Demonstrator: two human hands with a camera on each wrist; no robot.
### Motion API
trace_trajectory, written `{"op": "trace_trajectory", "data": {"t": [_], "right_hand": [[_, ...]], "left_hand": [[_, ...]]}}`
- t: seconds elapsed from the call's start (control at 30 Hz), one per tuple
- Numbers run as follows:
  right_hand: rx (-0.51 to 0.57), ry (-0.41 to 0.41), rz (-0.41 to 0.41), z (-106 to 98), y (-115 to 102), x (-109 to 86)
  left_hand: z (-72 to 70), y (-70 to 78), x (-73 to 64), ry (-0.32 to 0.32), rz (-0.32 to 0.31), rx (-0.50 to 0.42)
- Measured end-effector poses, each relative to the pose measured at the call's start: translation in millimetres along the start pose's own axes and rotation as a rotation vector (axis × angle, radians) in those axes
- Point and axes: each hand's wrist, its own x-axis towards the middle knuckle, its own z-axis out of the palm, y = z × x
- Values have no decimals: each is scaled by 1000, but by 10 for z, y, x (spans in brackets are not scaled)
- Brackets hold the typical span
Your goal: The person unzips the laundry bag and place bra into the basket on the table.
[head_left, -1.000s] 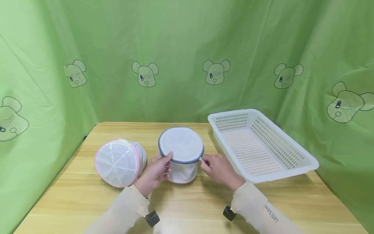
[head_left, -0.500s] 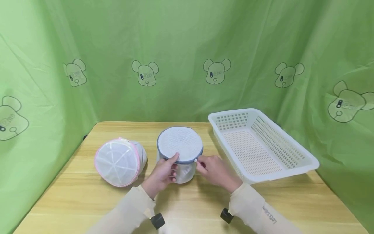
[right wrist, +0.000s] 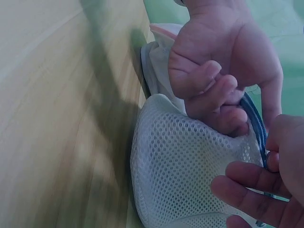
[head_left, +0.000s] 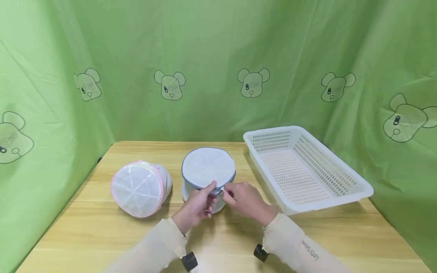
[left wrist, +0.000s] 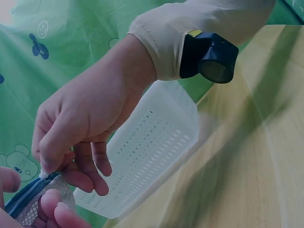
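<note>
A white mesh laundry bag (head_left: 208, 167) with a blue-grey zipped rim stands upright at mid-table. At its front, my left hand (head_left: 194, 208) grips the rim, thumb on top and other fingers curled below. Just to the right, my right hand (head_left: 246, 201) pinches the small white zipper pull (head_left: 222, 189) between thumb and forefinger. The right wrist view shows the mesh side (right wrist: 190, 161) bulging beneath the blue zipper (right wrist: 256, 118). In the left wrist view, the right hand (left wrist: 85, 111) meets the rim close to the left fingertips.
Left of the bag, a second mesh laundry bag (head_left: 136, 189) with pink trim lies on its side. A white plastic basket (head_left: 273, 142) with slotted walls stands on the right of the wooden table (head_left: 218, 250). Green curtain (head_left: 211, 110) surrounds the table.
My right hand has drawn the zipper pull leftward along the front of the rim. My left hand has shifted right along the rim, and the bag has moved slightly left.
</note>
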Motion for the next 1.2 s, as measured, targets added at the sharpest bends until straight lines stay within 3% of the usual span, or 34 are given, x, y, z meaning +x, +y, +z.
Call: {"op": "trace_trajectory", "data": {"t": [0.53,1.2], "right_hand": [[4,-9,-11,23,-45,3],[15,-5,3,62,20,-57]], "left_hand": [[42,-26,1,20,-3,25],[-10,-36,-8,-7,13,27]]}}
